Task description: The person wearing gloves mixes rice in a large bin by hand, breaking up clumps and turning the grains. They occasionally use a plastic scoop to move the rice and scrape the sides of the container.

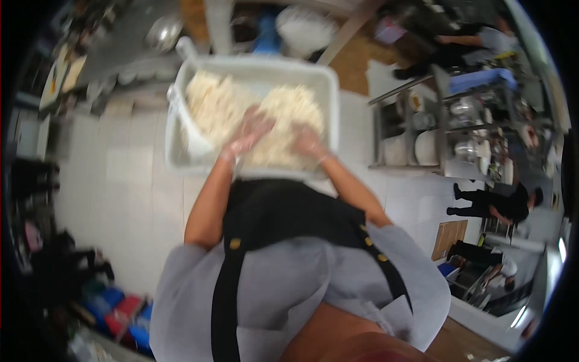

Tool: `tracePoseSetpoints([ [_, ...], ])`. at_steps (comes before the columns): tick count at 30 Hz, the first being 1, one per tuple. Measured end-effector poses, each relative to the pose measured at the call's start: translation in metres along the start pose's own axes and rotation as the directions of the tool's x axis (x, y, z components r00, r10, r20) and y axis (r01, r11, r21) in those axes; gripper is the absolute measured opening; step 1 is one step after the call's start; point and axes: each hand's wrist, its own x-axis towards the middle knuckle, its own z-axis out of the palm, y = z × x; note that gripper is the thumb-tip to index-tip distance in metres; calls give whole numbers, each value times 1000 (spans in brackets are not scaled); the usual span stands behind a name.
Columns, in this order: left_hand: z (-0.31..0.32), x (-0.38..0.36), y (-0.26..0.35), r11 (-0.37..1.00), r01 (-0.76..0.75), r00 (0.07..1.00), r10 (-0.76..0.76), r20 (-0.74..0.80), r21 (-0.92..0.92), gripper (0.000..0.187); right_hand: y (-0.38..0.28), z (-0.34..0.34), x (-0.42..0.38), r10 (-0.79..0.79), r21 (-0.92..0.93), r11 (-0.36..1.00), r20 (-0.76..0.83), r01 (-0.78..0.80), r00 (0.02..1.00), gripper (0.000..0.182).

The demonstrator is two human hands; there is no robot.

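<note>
A large white plastic tub (333,114) in front of me holds heaps of pale shredded food (211,102); its exact kind I cannot make out. My left hand (250,131), in a clear plastic glove, lies on the food near the tub's middle with fingers apart. To its right, my gloved right hand (307,142) touches the nearer side of the right heap (292,105). Its fingers look loosely spread, somewhat blurred and partly down in the shreds. A long white object (192,130) slants along the tub's left side, apart from both hands.
A metal bowl (164,34) rests on the counter at upper left. White-tiled floor (129,157) surrounds the tub. Metal shelving (443,120) with containers stands at right. One person (512,202) stands beyond it, another (503,271) lower right, and a third (476,42) upper right.
</note>
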Motion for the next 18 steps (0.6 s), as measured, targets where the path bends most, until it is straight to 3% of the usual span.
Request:
tracePoseSetpoints([
  [1,-5,-15,2,996,-24,1000,25,-9,83,64,12,13,18,5,-48,999,12,-4,1000,65],
  [2,-9,-29,4,985,-45,999,49,-18,166,68,1,-1,6,-96,-2,995,-136,96,986,52],
  [3,5,-39,38,861,-12,998,46,-54,508,70,12,-3,8,-131,94,984,-192,151,973,44],
  [4,13,-47,50,810,13,994,52,-94,586,61,22,-5,10,-152,183,962,-256,202,955,37],
  [5,21,-55,63,753,45,989,57,-133,657,53,21,-9,3,-44,352,929,-202,114,978,35],
  [7,8,-63,23,620,78,986,67,-152,781,58,0,-43,-11,140,628,775,-56,-74,989,33],
  [8,3,-70,8,545,100,984,68,-163,832,60,-17,-62,-12,119,552,828,-11,-93,993,36],
  [9,21,-77,12,272,169,983,15,-180,947,71,-38,-81,-11,101,473,875,38,-107,994,39],
  [10,28,-76,7,307,173,979,53,-199,936,75,-49,-89,-4,84,391,914,89,-112,993,43],
  [11,33,-74,-1,338,175,972,88,-216,925,79,-47,-85,15,33,356,928,208,-107,978,57],
  [12,38,-71,-6,368,171,965,123,-231,914,83,-48,-75,30,28,227,972,169,-67,985,61],
  [13,45,-63,-1,396,265,951,45,-307,879,89,-50,-62,43,18,93,995,126,-30,992,65],
  [14,50,-54,-6,427,228,955,80,-287,875,89,-50,-50,53,-1,-46,999,83,5,997,69],
  [18,37,-7,-18,557,75,948,217,-232,827,84,-51,-33,51,-102,341,939,173,37,980,74],
])
